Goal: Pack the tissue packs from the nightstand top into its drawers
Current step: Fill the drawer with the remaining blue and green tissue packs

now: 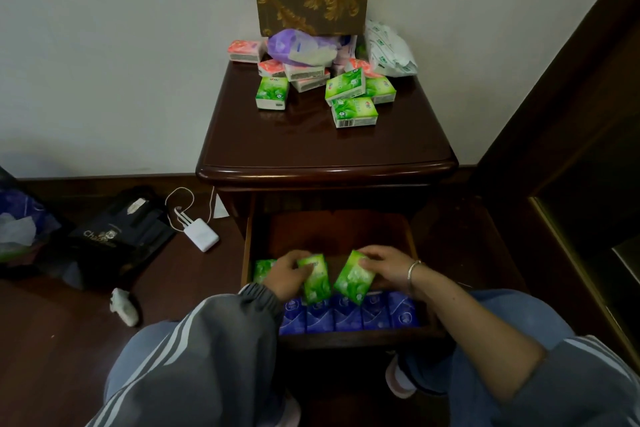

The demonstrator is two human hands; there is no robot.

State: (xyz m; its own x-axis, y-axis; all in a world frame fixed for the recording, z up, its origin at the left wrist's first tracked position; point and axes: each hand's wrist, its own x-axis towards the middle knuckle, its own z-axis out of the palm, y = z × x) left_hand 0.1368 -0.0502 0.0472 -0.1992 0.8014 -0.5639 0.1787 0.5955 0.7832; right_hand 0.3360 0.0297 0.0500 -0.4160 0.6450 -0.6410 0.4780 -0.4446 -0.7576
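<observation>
Both arms reach forward and down, side by side; the left hand (282, 276), sleeved in striped grey to the wrist, curls its fingers (293, 257) round one green pack (317, 282); the right hand (384, 265), forearm bare, bracelet (414, 270) on the wrist, pinches another green pack (353, 279); the hands lie near, apart.

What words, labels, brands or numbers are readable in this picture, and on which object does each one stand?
"Cha", then blurred letters: on the black bag on the floor.
Green tissue packs on the nightstand top: logo and barcode too small to read.
Green pack in the left hand, second green pack in the right hand: blurred.
Blue packs in the drawer: unreadable.
White plastic bag: green print blurred.
</observation>
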